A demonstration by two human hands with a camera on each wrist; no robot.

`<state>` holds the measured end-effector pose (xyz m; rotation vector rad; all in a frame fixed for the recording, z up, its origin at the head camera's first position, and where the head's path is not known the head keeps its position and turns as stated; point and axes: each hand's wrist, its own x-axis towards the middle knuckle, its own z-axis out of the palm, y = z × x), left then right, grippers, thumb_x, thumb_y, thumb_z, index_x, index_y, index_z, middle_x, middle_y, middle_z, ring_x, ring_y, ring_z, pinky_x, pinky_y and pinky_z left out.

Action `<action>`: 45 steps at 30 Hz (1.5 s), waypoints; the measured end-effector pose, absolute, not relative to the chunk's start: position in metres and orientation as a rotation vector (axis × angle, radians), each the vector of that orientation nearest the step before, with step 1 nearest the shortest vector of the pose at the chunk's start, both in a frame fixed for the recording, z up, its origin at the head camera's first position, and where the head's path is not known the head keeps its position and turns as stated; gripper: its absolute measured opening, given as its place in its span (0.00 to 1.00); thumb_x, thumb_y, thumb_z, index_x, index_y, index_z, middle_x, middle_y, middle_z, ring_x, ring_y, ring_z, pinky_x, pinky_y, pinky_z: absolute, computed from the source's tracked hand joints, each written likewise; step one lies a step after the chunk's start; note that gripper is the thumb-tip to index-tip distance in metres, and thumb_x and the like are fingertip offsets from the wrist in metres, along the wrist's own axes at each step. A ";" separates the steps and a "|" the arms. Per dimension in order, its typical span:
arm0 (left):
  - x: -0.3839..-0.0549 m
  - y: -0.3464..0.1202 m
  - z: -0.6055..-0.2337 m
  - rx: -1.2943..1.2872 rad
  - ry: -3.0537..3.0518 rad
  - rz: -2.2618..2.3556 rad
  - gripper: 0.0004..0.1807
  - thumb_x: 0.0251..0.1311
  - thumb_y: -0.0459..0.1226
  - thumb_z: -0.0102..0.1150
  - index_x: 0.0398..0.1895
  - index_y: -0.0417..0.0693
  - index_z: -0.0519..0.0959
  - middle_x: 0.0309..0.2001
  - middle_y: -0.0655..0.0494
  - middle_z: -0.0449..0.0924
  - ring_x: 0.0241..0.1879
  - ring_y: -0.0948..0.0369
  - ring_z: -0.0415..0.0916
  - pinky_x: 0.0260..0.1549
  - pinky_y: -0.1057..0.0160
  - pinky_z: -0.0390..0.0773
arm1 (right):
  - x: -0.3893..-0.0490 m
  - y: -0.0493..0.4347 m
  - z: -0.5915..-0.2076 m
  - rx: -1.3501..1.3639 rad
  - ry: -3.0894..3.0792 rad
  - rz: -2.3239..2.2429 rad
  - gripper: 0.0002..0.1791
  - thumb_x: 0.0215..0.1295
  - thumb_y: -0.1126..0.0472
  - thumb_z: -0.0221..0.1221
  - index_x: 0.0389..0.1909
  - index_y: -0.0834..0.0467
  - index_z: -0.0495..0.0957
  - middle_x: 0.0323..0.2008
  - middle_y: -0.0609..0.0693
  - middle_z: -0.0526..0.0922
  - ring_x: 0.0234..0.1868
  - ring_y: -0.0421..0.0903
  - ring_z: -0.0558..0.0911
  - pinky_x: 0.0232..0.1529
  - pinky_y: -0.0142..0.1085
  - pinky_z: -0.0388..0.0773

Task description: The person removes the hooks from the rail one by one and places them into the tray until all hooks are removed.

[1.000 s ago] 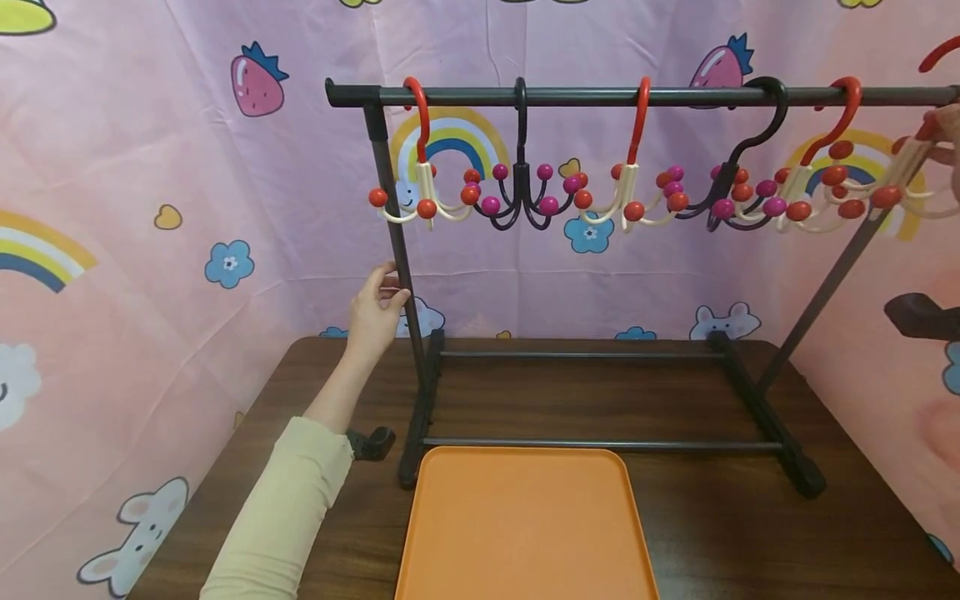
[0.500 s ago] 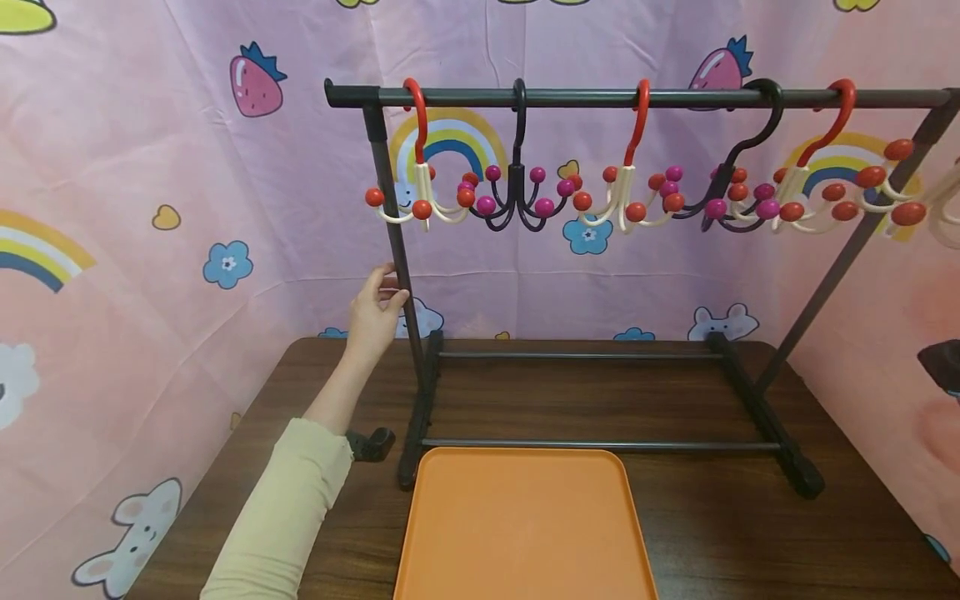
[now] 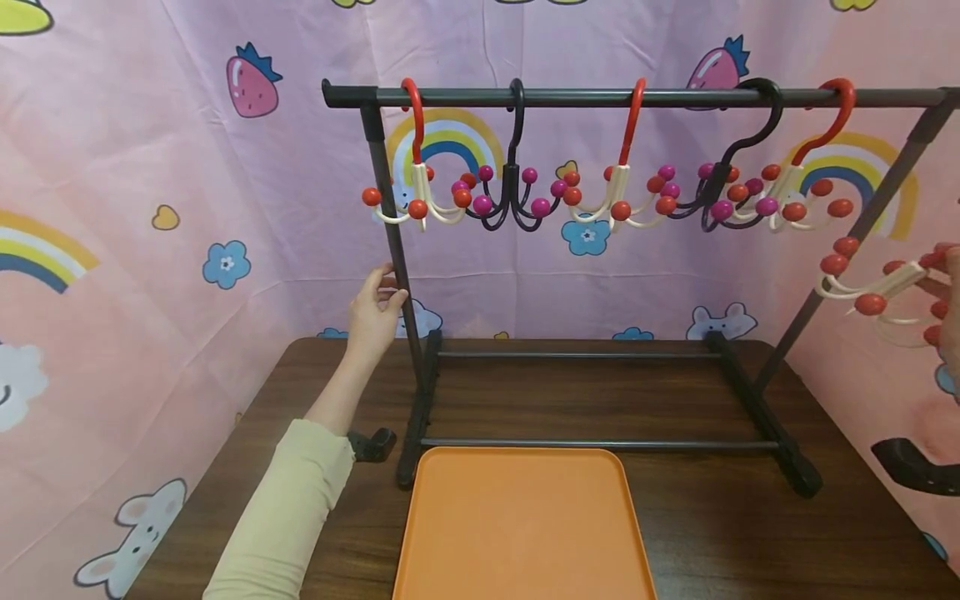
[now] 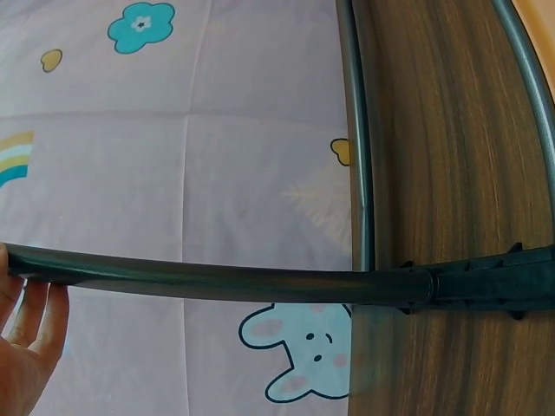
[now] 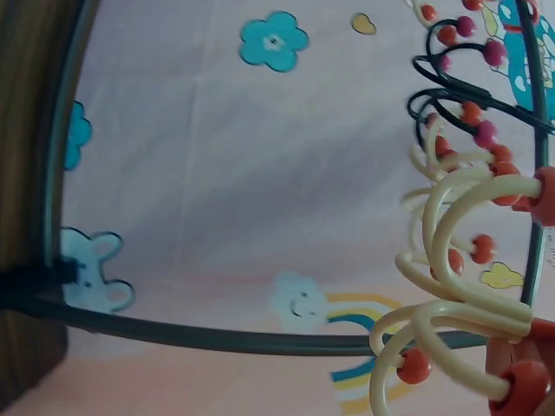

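Note:
My left hand (image 3: 372, 321) grips the left upright (image 3: 397, 246) of a dark metal clothes rack, thumb and fingers around the pole. In the left wrist view, the fingers (image 4: 54, 321) curl at the pole's end. My right hand (image 3: 954, 321), cut off by the head view's right edge, holds a cream multi-arm hook hanger (image 3: 892, 283) with red ball tips. It is tilted, off the rail, below the rail's right end. Several similar hangers hang from the top rail (image 3: 577, 97), such as a black hanger (image 3: 512, 187) with magenta balls and a cream hanger (image 3: 617, 187) with a red hook.
An orange tray (image 3: 525, 525) lies on the brown wooden table (image 3: 735, 533), in front of the rack's lower bar (image 3: 675, 445). The right upright (image 3: 847, 242) slants behind the held hanger. A patterned cloth (image 3: 300, 167) surrounds the back and sides.
My right hand has brought the cream hanger down from near the rail's right end, and its hand is back in view. The left hand stays on the upright.

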<state>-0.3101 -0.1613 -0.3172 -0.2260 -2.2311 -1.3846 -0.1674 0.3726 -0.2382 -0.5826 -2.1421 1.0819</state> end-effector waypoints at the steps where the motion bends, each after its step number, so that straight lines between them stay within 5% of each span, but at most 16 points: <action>1: -0.310 -0.162 -0.317 -0.226 -2.235 -1.384 0.21 0.60 0.30 0.52 0.57 0.45 0.68 0.46 0.42 0.75 0.46 0.50 0.77 0.47 0.54 0.76 | -0.165 0.370 -0.239 -0.601 -2.140 1.094 0.16 0.71 0.46 0.33 0.55 0.35 0.62 0.60 0.32 0.67 0.31 0.27 0.62 0.22 0.21 0.58; 6: -0.311 -0.163 -0.319 -0.231 -2.241 -1.389 0.20 0.60 0.30 0.52 0.57 0.45 0.68 0.46 0.42 0.75 0.46 0.49 0.76 0.47 0.54 0.76 | -0.154 0.353 -0.249 -0.630 -2.098 1.149 0.19 0.69 0.45 0.41 0.59 0.38 0.64 0.59 0.34 0.69 0.35 0.24 0.68 0.22 0.15 0.63; 9: -0.312 -0.164 -0.319 -0.224 -2.245 -1.379 0.20 0.60 0.30 0.52 0.57 0.45 0.68 0.47 0.43 0.75 0.46 0.49 0.76 0.48 0.54 0.76 | -0.155 0.341 -0.261 -0.514 -2.040 1.119 0.19 0.66 0.49 0.48 0.58 0.44 0.65 0.48 0.35 0.76 0.32 0.23 0.74 0.16 0.15 0.65; 13: -0.313 -0.163 -0.318 -0.218 -2.250 -1.359 0.21 0.61 0.31 0.52 0.58 0.46 0.67 0.47 0.44 0.75 0.46 0.50 0.76 0.47 0.55 0.77 | -0.162 0.325 -0.282 -0.328 -1.969 1.055 0.13 0.63 0.59 0.54 0.49 0.49 0.69 0.35 0.27 0.76 0.29 0.19 0.75 0.21 0.14 0.68; 17: -0.313 -0.162 -0.317 -0.226 -2.253 -1.360 0.20 0.61 0.31 0.52 0.57 0.46 0.68 0.47 0.44 0.75 0.46 0.50 0.76 0.47 0.56 0.77 | -0.165 0.308 -0.304 -0.175 -1.928 1.111 0.10 0.60 0.65 0.57 0.42 0.55 0.72 0.32 0.26 0.78 0.30 0.22 0.78 0.32 0.14 0.72; 23: -0.313 -0.162 -0.317 -0.215 -2.244 -1.369 0.20 0.61 0.31 0.52 0.56 0.46 0.68 0.47 0.43 0.75 0.46 0.49 0.76 0.47 0.54 0.76 | -0.168 0.277 -0.336 -0.082 -1.987 1.095 0.13 0.56 0.65 0.61 0.40 0.66 0.71 0.32 0.23 0.77 0.31 0.20 0.77 0.31 0.13 0.70; 32: -0.316 -0.161 -0.319 -0.223 -2.242 -1.375 0.19 0.61 0.31 0.52 0.56 0.47 0.68 0.47 0.43 0.75 0.47 0.50 0.77 0.47 0.54 0.76 | -0.170 0.234 -0.376 0.009 -2.118 1.059 0.10 0.55 0.67 0.62 0.35 0.63 0.72 0.38 0.55 0.84 0.29 0.17 0.74 0.25 0.14 0.68; 35: -0.316 -0.162 -0.320 -0.207 -2.243 -1.368 0.19 0.60 0.32 0.53 0.56 0.47 0.68 0.48 0.44 0.75 0.47 0.50 0.76 0.47 0.54 0.76 | -0.170 0.217 -0.387 0.089 -2.134 1.112 0.09 0.53 0.69 0.62 0.32 0.64 0.72 0.37 0.55 0.84 0.32 0.21 0.77 0.31 0.13 0.70; 41: -0.316 -0.163 -0.320 -0.203 -2.251 -1.374 0.20 0.60 0.32 0.53 0.56 0.48 0.69 0.48 0.44 0.75 0.47 0.50 0.76 0.48 0.55 0.76 | -0.167 0.184 -0.408 0.246 -2.165 1.206 0.08 0.52 0.71 0.63 0.30 0.63 0.72 0.36 0.54 0.84 0.34 0.46 0.84 0.35 0.15 0.73; 45: -0.315 -0.164 -0.319 -0.205 -2.258 -1.395 0.20 0.61 0.32 0.53 0.57 0.48 0.68 0.49 0.44 0.74 0.48 0.50 0.75 0.49 0.54 0.75 | -0.167 0.161 -0.417 0.335 -2.179 1.272 0.09 0.51 0.71 0.63 0.29 0.60 0.73 0.36 0.53 0.85 0.34 0.47 0.84 0.33 0.18 0.76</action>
